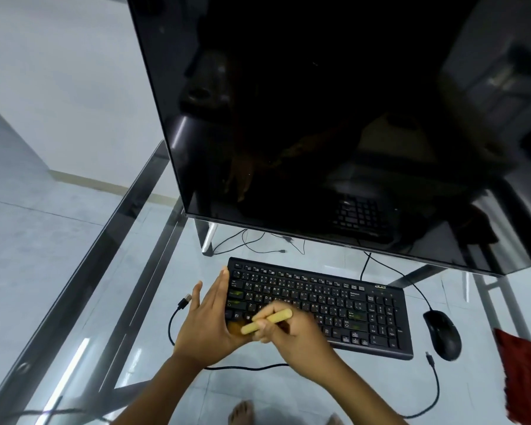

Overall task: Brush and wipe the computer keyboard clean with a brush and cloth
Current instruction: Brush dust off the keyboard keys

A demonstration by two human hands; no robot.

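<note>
The right hand (292, 335) gripped a pale yellow brush (267, 321), fingers curled round its handle, over the near left corner of a black keyboard (334, 305). The brush head was blurred and lay close against the palm of the left hand (207, 314). That hand was held flat with straight fingers along the keyboard's left end. The keyboard lay on a glass surface (258, 391). A small pale-green logo at its far right corner appeared to read "acer". The keys carried Latin letters beside a second script too small to read. A black mouse (442, 334) sat just beside the keyboard's right end. A red cloth (524, 372) lay further right, at the picture's edge. A loose black cable (436, 384) curved along the near side, and a USB plug (185, 301) lay left of the left hand. Behind the keyboard stood a dark monitor (319, 118), reflecting it.
</note>
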